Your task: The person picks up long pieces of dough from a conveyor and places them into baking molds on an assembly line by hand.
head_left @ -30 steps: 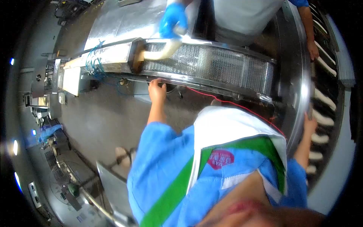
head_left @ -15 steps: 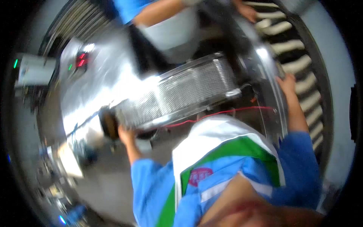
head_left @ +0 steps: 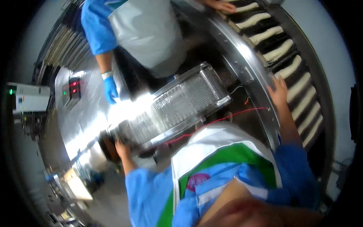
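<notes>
My right hand [head_left: 279,92] rests at the inner edge of a dark grooved conveyor [head_left: 281,67], with its fingers apart near the end of a long white dough strip [head_left: 290,67]. Several similar strips lie across the grooves. On the other side, my left hand [head_left: 121,150] reaches the near left corner of a metal mesh conveyor belt [head_left: 181,104]. Its fingertips are in shadow against the frame, so their grip is hard to make out.
A co-worker's blue-gloved hand [head_left: 110,90] hangs over the shiny metal table [head_left: 85,113]; their other hand [head_left: 224,6] is by the far dough strips. A red cord [head_left: 227,115] runs before my apron. A display box [head_left: 72,90] shows red digits.
The co-worker's gloved hand has come down into view beside the mesh belt. Their other hand now appears higher up, at the top edge. My hands stay at nearly the same places.
</notes>
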Action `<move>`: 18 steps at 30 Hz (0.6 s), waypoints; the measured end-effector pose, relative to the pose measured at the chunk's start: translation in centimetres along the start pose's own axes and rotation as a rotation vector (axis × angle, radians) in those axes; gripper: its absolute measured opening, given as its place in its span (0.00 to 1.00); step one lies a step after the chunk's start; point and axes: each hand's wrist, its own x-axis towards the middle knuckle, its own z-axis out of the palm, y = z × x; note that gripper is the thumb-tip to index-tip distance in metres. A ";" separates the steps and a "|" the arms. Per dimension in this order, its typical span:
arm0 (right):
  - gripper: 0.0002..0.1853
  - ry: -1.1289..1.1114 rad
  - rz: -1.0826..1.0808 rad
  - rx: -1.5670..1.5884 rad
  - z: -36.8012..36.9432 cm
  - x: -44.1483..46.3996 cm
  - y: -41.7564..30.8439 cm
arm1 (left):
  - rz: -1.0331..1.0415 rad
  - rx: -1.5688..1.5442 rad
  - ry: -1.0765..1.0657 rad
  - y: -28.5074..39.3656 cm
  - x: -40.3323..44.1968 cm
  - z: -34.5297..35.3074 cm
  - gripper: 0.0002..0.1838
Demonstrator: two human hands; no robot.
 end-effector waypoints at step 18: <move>0.29 -0.004 0.562 -0.463 -5.0 -16.3 12.3 | -0.192 0.102 0.269 2.4 -1.3 -2.2 0.26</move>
